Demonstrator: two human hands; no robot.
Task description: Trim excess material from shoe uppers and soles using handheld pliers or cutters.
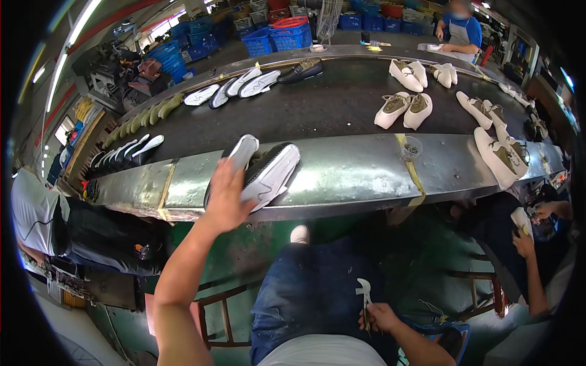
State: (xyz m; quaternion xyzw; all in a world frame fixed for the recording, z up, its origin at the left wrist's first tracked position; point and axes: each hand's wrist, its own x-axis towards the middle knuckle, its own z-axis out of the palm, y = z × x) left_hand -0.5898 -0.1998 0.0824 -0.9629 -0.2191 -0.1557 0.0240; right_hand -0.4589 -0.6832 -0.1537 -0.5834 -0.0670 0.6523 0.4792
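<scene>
Two black shoes with white soles lie soles up on the metal ledge in front of me: the left shoe (245, 148) and the right shoe (276, 174). My left hand (227, 194) is laid across the left shoe, fingers over it and thumb beside the right shoe. Its palm hides much of the left shoe. Low over my lap, my right hand (382, 318) is closed round the handles of metal pliers (364, 291). Their curved head points up, away from the shoes.
Beyond the ledge runs a dark conveyor belt (342, 97) with olive, black and cream shoes. A clear cup (411, 148) stands on the ledge, right of centre. Cream shoes (499, 157) sit farther right. Co-workers are on both sides and at the far right. A wooden stool (226, 314) stands below left.
</scene>
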